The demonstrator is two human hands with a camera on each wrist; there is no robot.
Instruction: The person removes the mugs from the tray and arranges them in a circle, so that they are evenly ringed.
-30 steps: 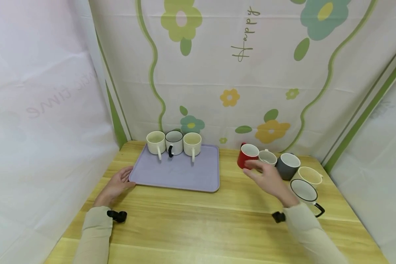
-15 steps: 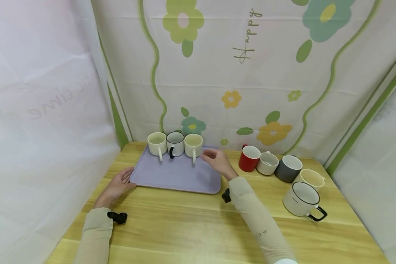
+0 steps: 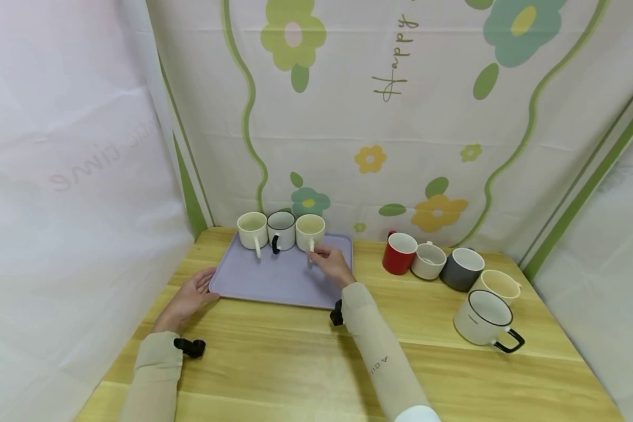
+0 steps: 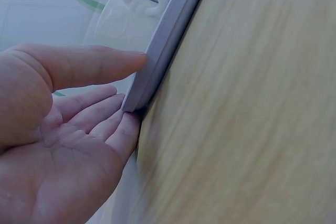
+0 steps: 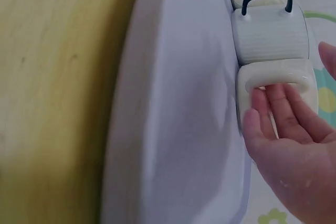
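Observation:
A lilac tray [image 3: 274, 281] lies on the wooden table, with a cream mug [image 3: 252, 231], a white mug with a black rim and handle [image 3: 282, 231] and another cream mug [image 3: 310, 230] in a row along its back. My left hand [image 3: 189, 296] is at the tray's front left corner. Its thumb touches the tray edge [image 4: 157, 51] and its straight fingers lie by the corner. At the right-hand cream mug, my right hand [image 3: 331, 265] has fingertips in the opening of the handle [image 5: 278, 72]; its thumb stands away from the handle.
On the table's right side stand a red mug [image 3: 398, 258], a white cup [image 3: 428, 264], a dark grey mug [image 3: 461, 272], a pale yellow mug [image 3: 497, 284] and a large white mug with a black rim [image 3: 475, 322]. Printed curtains [image 3: 316, 129] enclose the table.
My right hand has moved left from beside the red mug, over the tray, to the right-hand cream mug's handle. The left hand stays at the tray corner.

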